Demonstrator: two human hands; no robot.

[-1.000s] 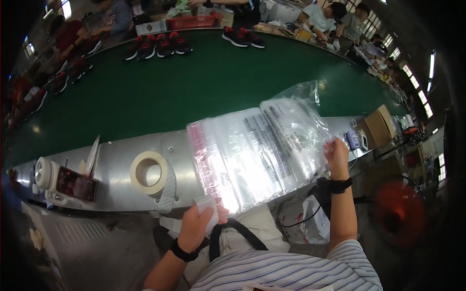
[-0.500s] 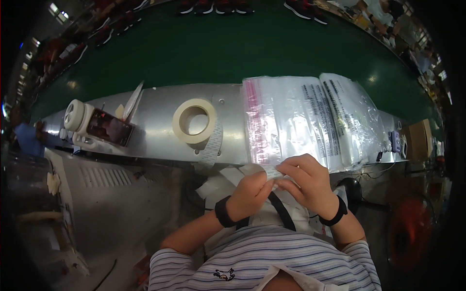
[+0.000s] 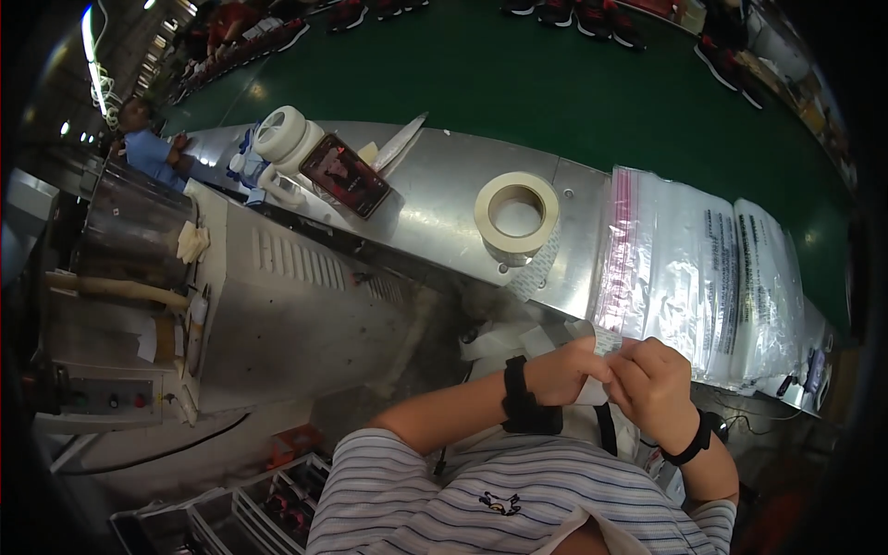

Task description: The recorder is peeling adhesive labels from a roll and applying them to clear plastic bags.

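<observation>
- Below the surface (image 3: 435, 199) edge, we are pinching a small white strip (image 3: 589, 393) between both hands: left hand (image 3: 564, 370) and right hand (image 3: 652, 384) are closing on it.
- Beyond them, the clear bags (image 3: 703, 277) are lying stacked and untouched beside the tape roll (image 3: 516, 213), so we are judging the work barely begun.
</observation>
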